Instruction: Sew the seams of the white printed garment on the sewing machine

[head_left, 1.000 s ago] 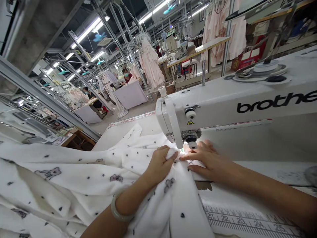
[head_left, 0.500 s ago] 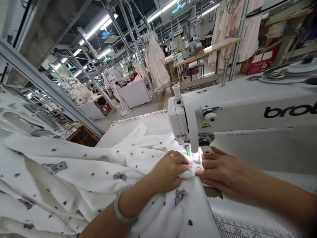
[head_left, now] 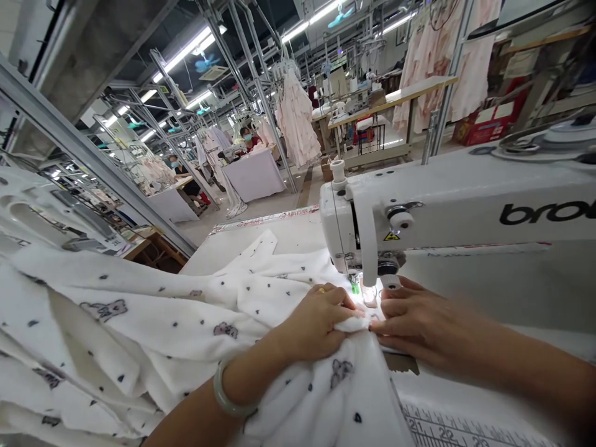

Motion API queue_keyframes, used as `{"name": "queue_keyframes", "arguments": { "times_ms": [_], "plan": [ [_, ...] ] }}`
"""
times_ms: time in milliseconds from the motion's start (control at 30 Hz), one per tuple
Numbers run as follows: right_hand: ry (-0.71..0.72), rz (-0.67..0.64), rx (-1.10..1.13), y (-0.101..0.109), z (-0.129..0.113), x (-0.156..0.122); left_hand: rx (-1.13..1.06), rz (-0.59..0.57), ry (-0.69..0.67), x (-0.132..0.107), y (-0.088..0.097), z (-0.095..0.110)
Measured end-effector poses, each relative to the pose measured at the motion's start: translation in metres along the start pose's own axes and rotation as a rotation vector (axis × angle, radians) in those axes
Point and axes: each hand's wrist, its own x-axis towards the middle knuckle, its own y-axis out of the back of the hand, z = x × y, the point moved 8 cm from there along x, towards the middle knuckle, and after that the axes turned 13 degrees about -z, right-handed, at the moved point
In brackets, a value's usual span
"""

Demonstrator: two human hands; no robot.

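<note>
Head view: the cloth, white with small dark marks and bear prints, lies over the left of the worktop, spilling past its left edge, with one pointed flap reaching toward the far edge. Red writing runs along that far edge. The left hand, wearing a ring and a pale bangle, has its grip clenched on a bunched fold of the cloth, just in front of the machine's lit needle area. The right hand is just beside it, bent fingers down at the cloth's right side; whether its grip pinches the cloth, I cannot tell. The machine stands on the right of the worktop, its head above the cloth and close to both hands. A ruler lies toward the near edge, right of the cloth.
</note>
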Motion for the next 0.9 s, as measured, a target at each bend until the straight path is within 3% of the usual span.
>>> {"name": "queue_keyframes", "arguments": {
  "times_ms": [100,233,333,467,667,900],
  "plan": [
    [0.012,-0.021,-0.004,-0.005,0.002,-0.001,0.156,-0.044,-0.001,-0.002,-0.007,0.003],
    [-0.033,0.083,0.001,-0.011,0.012,-0.004,0.356,-0.083,-0.038,-0.002,-0.015,0.008],
    [-0.060,0.042,0.028,-0.019,0.017,-0.003,0.438,-0.091,-0.061,-0.002,-0.016,0.010],
    [-0.030,-0.048,-0.018,-0.021,0.015,0.000,0.478,-0.115,-0.058,-0.003,-0.015,0.013],
    [-0.018,0.018,-0.166,-0.020,0.014,-0.003,0.504,-0.147,-0.019,-0.003,-0.019,0.013],
    [-0.208,0.045,-0.171,-0.025,0.035,-0.005,0.496,-0.061,0.027,0.013,-0.015,-0.010]
  ]
}}
